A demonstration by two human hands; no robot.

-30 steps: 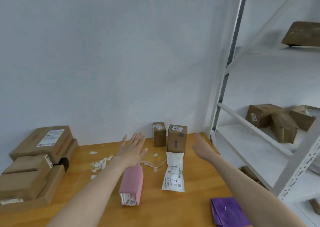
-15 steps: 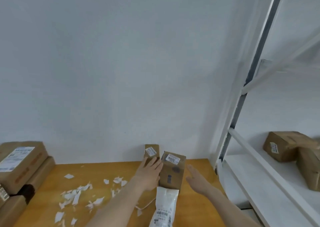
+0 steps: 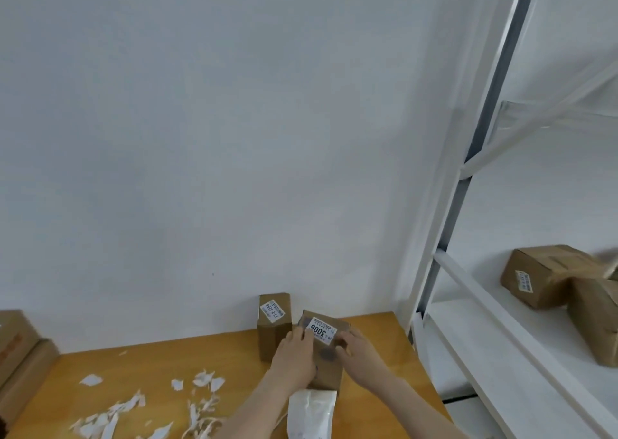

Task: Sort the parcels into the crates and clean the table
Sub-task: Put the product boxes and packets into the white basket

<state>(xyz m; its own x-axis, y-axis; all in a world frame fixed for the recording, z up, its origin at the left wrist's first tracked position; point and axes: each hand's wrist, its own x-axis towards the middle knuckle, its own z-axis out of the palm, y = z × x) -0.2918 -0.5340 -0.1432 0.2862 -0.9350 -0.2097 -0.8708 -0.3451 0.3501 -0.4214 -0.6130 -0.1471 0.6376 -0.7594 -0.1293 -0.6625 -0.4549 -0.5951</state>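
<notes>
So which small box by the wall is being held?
The box labelled 3006, gripped between left hand and right hand; the other box stands nearer the wall.

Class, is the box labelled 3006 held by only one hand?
No: the left hand and the right hand grip the box from opposite sides.

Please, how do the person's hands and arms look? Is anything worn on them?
The left hand and the right hand are bare: no gloves and no rings that I can see. The left forearm and the right forearm are also uncovered, with no sleeve, watch or bracelet in view.
</notes>
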